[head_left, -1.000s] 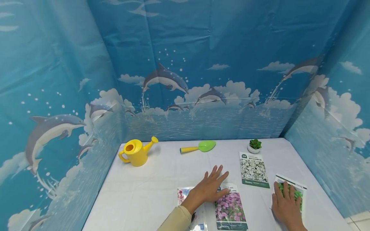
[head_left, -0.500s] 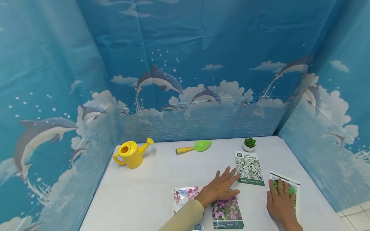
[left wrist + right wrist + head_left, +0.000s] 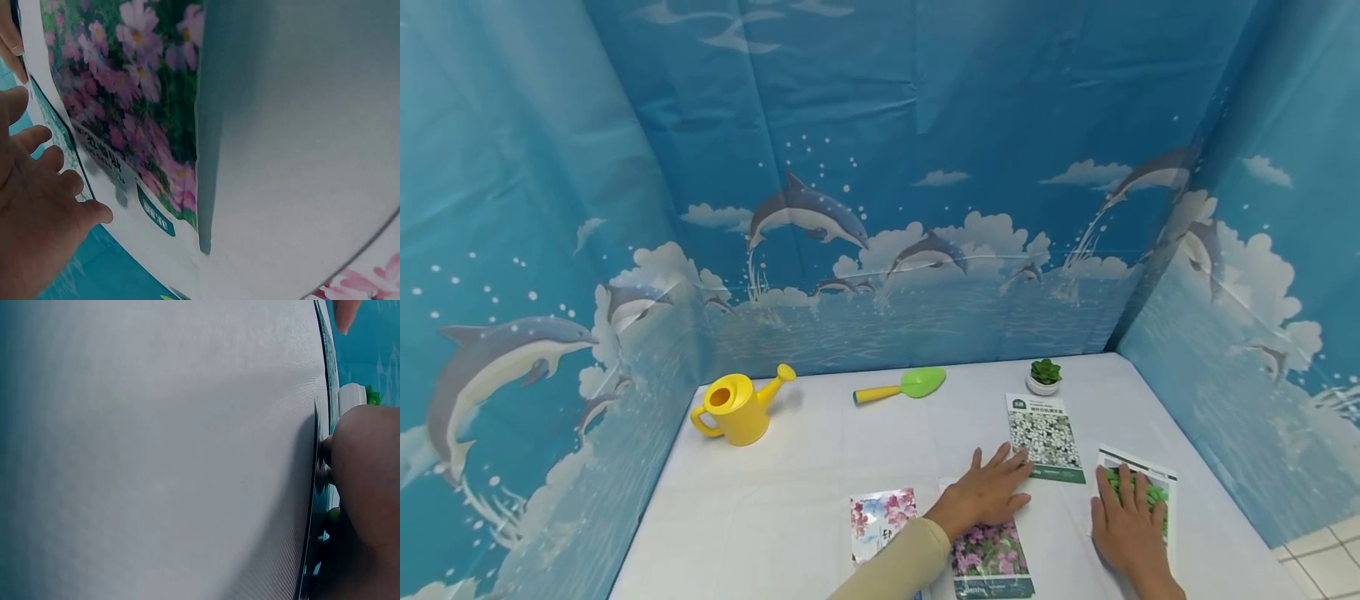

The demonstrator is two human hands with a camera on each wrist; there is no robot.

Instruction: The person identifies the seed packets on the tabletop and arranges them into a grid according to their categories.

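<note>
My left hand [image 3: 988,493], fingers spread, reaches over the top of a seed packet [image 3: 990,554] with pink flowers. Its fingertips are at the lower left corner of a seed packet [image 3: 1047,437] with white flowers; whether they press on it I cannot tell. In the left wrist view the pink-flower packet [image 3: 137,94] lies beside the left hand [image 3: 44,194]. My right hand [image 3: 1126,529] rests with extended fingers on a green-leaf seed packet [image 3: 1169,500], covering much of its left side. The right wrist view shows the right hand [image 3: 369,475] over a packet's dark edge.
Left of the pink-flower packet lies a blossom-print packet [image 3: 880,517], partly under the left sleeve [image 3: 898,562]. Along the back stand a yellow watering can [image 3: 741,412] and a small potted succulent [image 3: 1044,377], with a green trowel [image 3: 921,382] between them. Dolphin-print curtains [image 3: 880,317] enclose the white table [image 3: 752,508].
The left hand has moved right and forward from the pink-flower packet to the white-flower packet's corner. The right hand stays on the green-leaf packet. The head view has shifted slightly.
</note>
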